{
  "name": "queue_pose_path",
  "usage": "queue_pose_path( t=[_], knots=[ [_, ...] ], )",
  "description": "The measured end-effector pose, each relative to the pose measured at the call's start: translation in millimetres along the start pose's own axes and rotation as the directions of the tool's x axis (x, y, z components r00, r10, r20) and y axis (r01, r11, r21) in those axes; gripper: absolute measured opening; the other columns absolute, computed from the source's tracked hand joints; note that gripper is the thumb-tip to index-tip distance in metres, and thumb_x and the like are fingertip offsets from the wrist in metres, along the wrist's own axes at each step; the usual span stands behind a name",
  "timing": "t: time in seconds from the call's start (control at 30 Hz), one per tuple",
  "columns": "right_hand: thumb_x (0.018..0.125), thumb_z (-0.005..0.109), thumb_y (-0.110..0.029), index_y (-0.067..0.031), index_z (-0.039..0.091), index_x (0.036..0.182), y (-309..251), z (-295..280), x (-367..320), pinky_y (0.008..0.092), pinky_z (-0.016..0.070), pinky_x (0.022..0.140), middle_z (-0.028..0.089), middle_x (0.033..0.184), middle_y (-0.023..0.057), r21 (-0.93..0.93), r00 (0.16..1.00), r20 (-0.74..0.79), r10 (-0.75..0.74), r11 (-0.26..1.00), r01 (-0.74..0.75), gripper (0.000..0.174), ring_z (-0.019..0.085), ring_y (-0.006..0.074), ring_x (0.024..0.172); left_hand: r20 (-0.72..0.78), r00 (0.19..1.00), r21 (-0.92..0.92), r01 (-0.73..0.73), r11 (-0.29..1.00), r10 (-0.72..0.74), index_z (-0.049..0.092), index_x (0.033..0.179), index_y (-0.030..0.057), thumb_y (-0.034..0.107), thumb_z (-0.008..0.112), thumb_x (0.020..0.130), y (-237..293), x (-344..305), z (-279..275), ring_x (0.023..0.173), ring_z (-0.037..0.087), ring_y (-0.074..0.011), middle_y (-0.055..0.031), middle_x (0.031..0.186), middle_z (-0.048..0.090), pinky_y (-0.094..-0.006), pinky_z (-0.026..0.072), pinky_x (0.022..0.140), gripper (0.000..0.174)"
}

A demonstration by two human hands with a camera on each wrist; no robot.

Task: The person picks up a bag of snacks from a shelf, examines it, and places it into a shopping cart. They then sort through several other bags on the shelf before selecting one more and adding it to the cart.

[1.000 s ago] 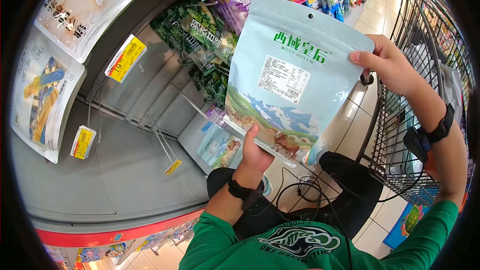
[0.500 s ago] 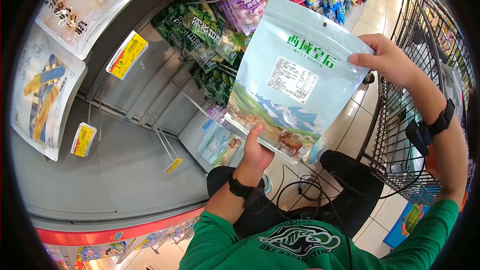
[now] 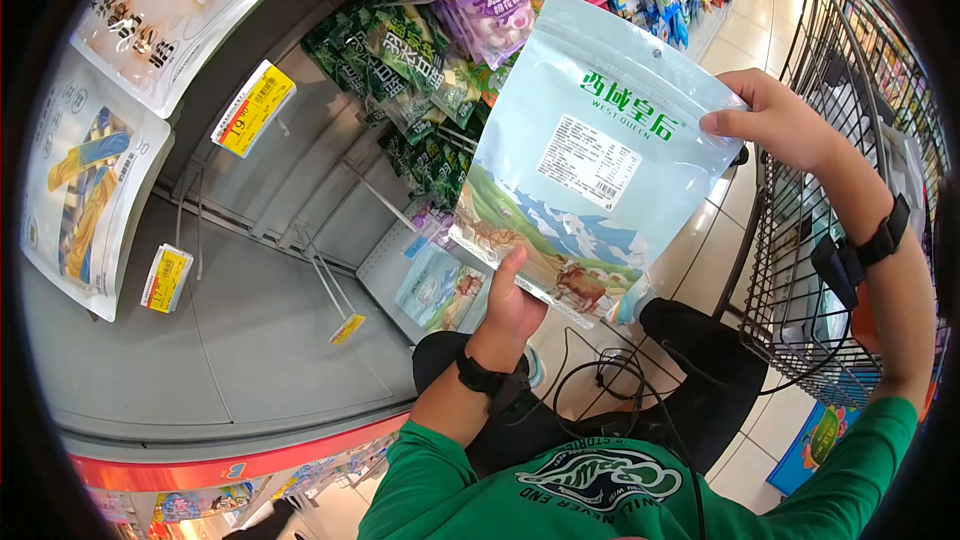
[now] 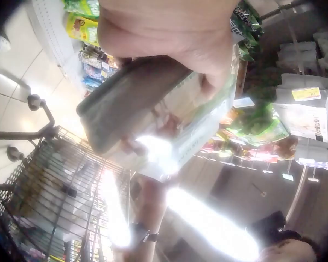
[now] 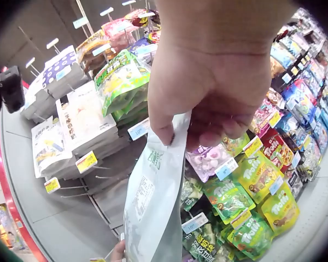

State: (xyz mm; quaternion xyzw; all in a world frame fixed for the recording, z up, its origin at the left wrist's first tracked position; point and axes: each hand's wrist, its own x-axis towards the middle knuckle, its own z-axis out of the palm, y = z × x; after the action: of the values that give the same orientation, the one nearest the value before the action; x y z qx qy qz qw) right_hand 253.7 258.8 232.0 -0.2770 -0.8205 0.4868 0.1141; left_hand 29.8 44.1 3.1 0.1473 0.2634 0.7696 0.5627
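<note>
A pale blue stand-up pouch faces the head camera, tilted, its back label and green West Queen lettering showing. Mountains and cows are printed along its lower part. My left hand grips the bottom edge, thumb on the front and fingers hidden behind. At the upper right corner my right hand pinches the pouch, its thumb on the front near the sealed top. The right wrist view shows the pouch side-on, hanging below that hand. In the left wrist view the pouch's underside lies beneath the left palm.
A grey shelf with hooks and price tags stands on the left, white pouches at its edge. Green candy bags hang behind. A wire shopping cart stands at the right. Black cables lie below the pouch.
The pouch has shifted slightly right and turned a little clockwise, both hands keeping their hold. A dark shape has appeared at the bottom left of the head view.
</note>
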Motion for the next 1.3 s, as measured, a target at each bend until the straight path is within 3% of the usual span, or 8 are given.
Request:
queue_pose_path(
  t=[0.27,0.33,0.6,0.8,1.23,1.3],
  knots=[
    [0.087,0.067,-0.022,0.0068,0.061,0.114,-3,1,0,0.0250,0.0484,0.080,0.068,0.098,0.0062,-0.013,0.998,0.041,0.041,0.999,-0.040,0.040,0.062,0.0101,0.087,-0.013,1.000,-0.009,0.010,1.000,-0.010,0.036,0.141,0.0030,0.031,0.056,0.089,-2,0,-7,0.126,0.047,-0.0321,-0.0145,0.138,0.047,-0.0481,0.0347,0.109,0.062],
    [0.088,0.067,-0.023,0.0064,0.061,0.113,-4,1,-1,0.0250,0.0487,0.079,0.068,0.098,0.0062,-0.025,0.996,0.065,0.058,0.998,-0.057,0.040,0.062,0.0099,0.086,-0.008,1.000,0.099,0.003,0.995,-0.002,0.035,0.141,0.0028,0.030,0.056,0.089,-1,-5,-1,0.127,0.047,-0.0313,-0.0143,0.138,0.047,-0.0474,0.0352,0.109,0.062],
    [0.089,0.067,-0.025,0.0062,0.062,0.112,-4,3,-3,0.0249,0.0502,0.075,0.069,0.096,0.0069,-0.054,0.999,0.033,0.013,0.998,-0.011,0.039,0.063,0.0098,0.083,0.038,0.999,0.057,0.018,0.998,-0.020,0.034,0.142,0.0030,0.029,0.059,0.088,0,-4,1,0.127,0.047,-0.0311,-0.0139,0.138,0.047,-0.0468,0.0349,0.109,0.065],
    [0.088,0.067,-0.024,0.0060,0.062,0.113,3,3,0,0.0254,0.0511,0.075,0.069,0.098,0.0081,0.030,0.999,0.036,0.002,1.000,-0.003,0.040,0.065,0.0109,0.083,0.037,0.999,0.062,0.019,0.998,-0.022,0.034,0.142,0.0033,0.029,0.060,0.087,-1,-4,0,0.126,0.047,-0.0321,-0.0143,0.137,0.048,-0.0481,0.0357,0.109,0.066],
    [0.088,0.065,-0.021,0.0055,0.059,0.118,1,2,-1,0.0269,0.0514,0.081,0.069,0.103,0.0084,0.028,0.993,0.108,0.055,0.998,-0.059,0.040,0.065,0.0114,0.089,0.043,0.999,0.072,0.018,0.997,-0.022,0.037,0.139,0.0042,0.027,0.063,0.085,-4,-7,2,0.122,0.050,-0.0315,-0.0143,0.132,0.050,-0.0476,0.0394,0.105,0.064],
    [0.088,0.064,-0.020,0.0051,0.060,0.118,2,4,-1,0.0270,0.0507,0.082,0.069,0.103,0.0080,0.043,0.998,0.059,-0.008,0.999,0.005,0.039,0.064,0.0115,0.089,0.042,0.998,0.062,0.035,0.997,-0.038,0.037,0.139,0.0041,0.026,0.063,0.085,-4,-6,-1,0.121,0.051,-0.0310,-0.0139,0.132,0.051,-0.0471,0.0396,0.105,0.063]
  ],
)
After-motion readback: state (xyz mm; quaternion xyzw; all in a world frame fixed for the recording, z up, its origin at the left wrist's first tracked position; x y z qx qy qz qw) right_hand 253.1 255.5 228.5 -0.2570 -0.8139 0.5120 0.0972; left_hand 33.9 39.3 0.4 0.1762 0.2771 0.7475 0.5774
